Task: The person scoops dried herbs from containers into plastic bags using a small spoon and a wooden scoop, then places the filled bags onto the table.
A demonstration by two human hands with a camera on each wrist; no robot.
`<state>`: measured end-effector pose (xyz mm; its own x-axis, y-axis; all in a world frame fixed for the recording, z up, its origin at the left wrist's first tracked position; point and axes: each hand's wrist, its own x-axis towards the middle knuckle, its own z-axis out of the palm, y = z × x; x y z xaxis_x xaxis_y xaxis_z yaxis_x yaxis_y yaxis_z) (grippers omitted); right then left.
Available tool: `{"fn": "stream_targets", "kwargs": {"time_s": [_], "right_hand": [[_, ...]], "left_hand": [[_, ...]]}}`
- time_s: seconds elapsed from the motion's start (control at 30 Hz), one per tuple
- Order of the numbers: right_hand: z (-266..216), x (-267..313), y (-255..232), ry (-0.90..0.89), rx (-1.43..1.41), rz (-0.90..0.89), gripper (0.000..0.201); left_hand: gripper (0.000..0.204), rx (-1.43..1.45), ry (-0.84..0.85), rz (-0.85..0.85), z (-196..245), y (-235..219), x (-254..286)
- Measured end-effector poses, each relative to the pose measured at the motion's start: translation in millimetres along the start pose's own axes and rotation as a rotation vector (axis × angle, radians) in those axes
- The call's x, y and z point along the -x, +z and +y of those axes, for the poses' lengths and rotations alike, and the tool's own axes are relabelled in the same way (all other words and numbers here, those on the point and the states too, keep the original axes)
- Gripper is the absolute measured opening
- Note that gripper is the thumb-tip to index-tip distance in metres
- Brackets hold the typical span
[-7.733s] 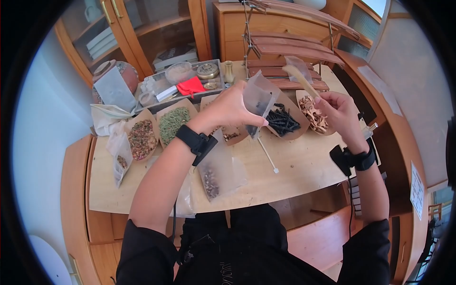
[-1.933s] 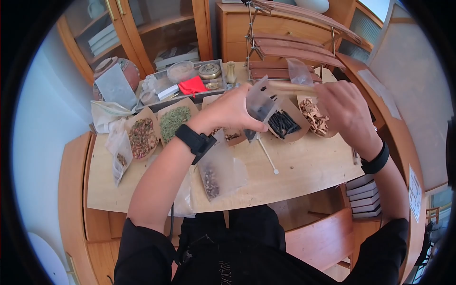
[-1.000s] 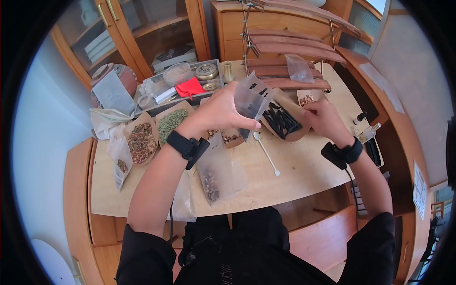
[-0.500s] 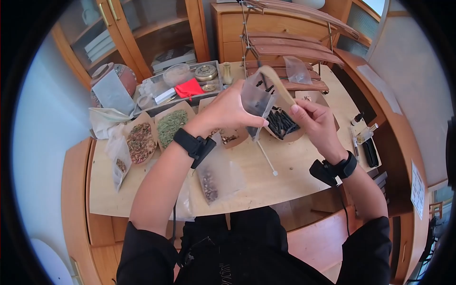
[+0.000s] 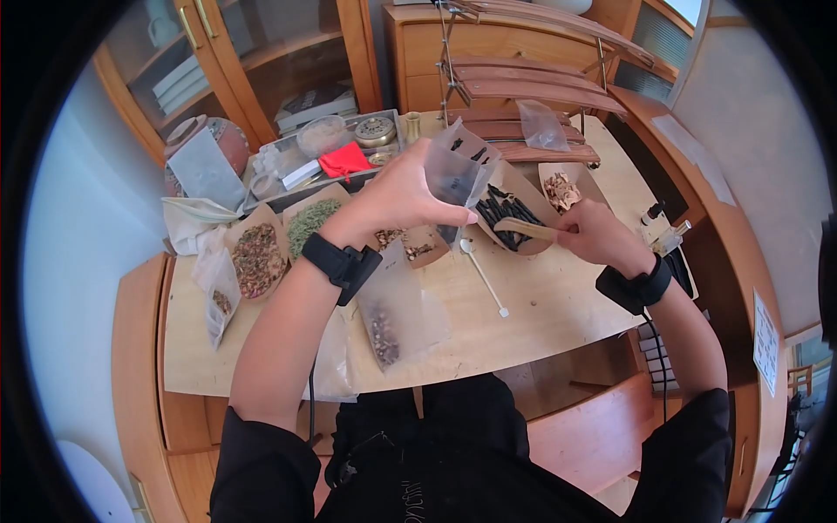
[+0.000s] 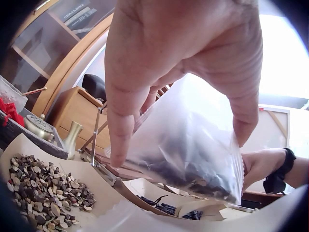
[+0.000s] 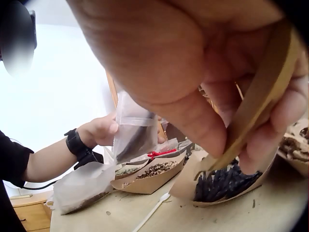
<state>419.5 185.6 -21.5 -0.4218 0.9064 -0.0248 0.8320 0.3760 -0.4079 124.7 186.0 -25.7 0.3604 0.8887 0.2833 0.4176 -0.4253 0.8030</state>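
Note:
My left hand (image 5: 403,193) grips a translucent pouch (image 5: 455,174) between thumb and fingers, its top opening upward. Dark pieces show through the film, gathered low in the pouch (image 6: 193,164) in the left wrist view. Between thumb and fingers my right hand (image 5: 600,234) pinches a light wooden scoop (image 5: 534,230). The scoop's curved tip is at the black, stick-like pieces (image 5: 506,207) in a brown paper tray (image 5: 545,246). In the right wrist view the scoop (image 7: 256,106) slants down to that heap, partly hidden by my fingers.
Further paper trays hold pale shavings (image 5: 562,190), green herb (image 5: 312,225), reddish mix (image 5: 259,253) and brown chips (image 5: 418,247). A thin white spoon (image 5: 485,281) and a filled pouch (image 5: 384,327) lie in front. Behind stand a grey tray (image 5: 292,199) and slatted rack (image 5: 532,83).
Half a second ago the scoop's tip was up at the pouch's mouth; now it is lowered into the black sticks. My left hand still holds the pouch, shifted slightly left.

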Motion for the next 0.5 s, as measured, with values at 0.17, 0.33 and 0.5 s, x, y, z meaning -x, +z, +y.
{"fn": "stream_targets", "kwargs": {"time_s": [0.17,0.33,0.5], "right_hand": [[-10,-2,5,-0.01,0.074,0.04,0.012],[-8,-7,4,-0.02,0.131,0.019,0.013],[-13,-5,1,0.023,0.139,-0.082,0.012]], "left_hand": [[0.085,-0.02,-0.025,-0.004,3,0,4],[0.086,-0.053,-0.025,0.005,3,2,5],[0.086,-0.055,-0.024,0.015,6,5,5]]}}
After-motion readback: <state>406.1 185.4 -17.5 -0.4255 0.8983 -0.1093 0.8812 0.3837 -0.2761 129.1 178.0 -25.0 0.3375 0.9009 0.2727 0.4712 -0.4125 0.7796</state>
